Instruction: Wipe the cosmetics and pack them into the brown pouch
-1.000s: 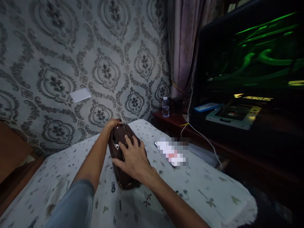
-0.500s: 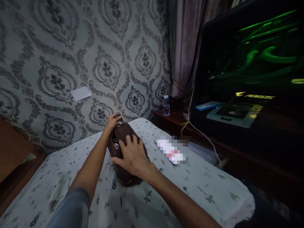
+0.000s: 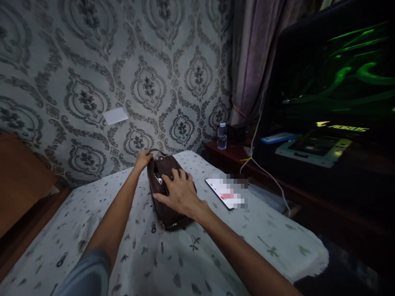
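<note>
A dark brown handbag (image 3: 160, 211) lies on the patterned sheet, its zipped top partly open on the left side. Something shiny and silvery shows inside the opening, too small to name. At the bag's far left corner, beside the base of its raised handle (image 3: 157, 151), my left hand (image 3: 143, 160) is closed on the bag; its fingertips are partly hidden. Across the top rests my right hand (image 3: 181, 194), fingers spread and palm down, covering part of the opening. A lit phone (image 3: 219, 193), partly blurred out, lies right of the bag.
The bed sheet (image 3: 138, 263) reaches the patterned wall. On the right, a dark red shelf (image 3: 212, 146) holds a clear bottle (image 3: 221, 136). A white cable (image 3: 271, 179) hangs before a glowing computer case (image 3: 308, 94). A brown cardboard box (image 3: 24, 176) stands left.
The view has shifted slightly. My left hand has slid from the raised handle down to the bag's far left corner. My right hand stays spread on top.
</note>
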`<state>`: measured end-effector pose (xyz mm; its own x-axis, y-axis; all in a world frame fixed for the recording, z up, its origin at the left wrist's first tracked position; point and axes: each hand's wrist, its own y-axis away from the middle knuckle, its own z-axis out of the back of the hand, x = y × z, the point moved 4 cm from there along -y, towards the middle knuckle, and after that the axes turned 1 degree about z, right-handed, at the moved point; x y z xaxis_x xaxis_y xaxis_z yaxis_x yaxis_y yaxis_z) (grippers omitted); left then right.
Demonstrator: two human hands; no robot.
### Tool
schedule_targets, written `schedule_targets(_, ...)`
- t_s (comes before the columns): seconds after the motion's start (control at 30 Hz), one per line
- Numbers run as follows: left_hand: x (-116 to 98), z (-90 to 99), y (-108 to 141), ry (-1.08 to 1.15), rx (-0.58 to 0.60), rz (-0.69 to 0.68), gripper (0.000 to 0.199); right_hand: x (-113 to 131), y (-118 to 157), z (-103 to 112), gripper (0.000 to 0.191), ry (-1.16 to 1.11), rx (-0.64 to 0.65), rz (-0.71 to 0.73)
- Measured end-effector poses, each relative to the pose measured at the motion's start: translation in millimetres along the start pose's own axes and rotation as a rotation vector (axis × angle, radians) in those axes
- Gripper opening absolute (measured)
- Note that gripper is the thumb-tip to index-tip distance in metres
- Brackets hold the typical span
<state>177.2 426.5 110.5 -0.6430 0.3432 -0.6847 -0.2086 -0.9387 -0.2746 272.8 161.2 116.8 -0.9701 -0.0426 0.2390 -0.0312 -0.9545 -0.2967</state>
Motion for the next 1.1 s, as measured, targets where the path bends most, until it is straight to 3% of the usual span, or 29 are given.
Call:
schedule_targets(0.17, -15.2, 0.9, 15.5, -0.163, -0.095, -0.042, 0.020, 0.9, 0.9, -0.2, 0.073, -0.020, 0.025, -0.009)
schedule_targets(0.53, -51.1, -2.8, 66.9, -0.280, -0.249, -0.131, 0.032, 1.4, -1.1, -4.0, 0.086, -0.060, 0.048, -0.039)
schedule_targets(0.73, -70.0, -8.4, 81.4, -0.300, -0.261, -0.148, 0.026, 2.8, -2.3, -4.1, 0.089, -0.078, 0.045, -0.065)
schedule_targets(0.93, -59.8, 1.1, 82.3, -0.178, -0.214, -0.138, 0.022, -8.5, 6.4, -0.6, 0.081, -0.143, 0.052, -0.006)
schedule_targets(1.1, -40.3, 4.0, 100.7, -0.024, -0.143, -0.198, 0.018, -27.3, 13.0, -3.6, 0.088, -0.286, 0.029, -0.196)
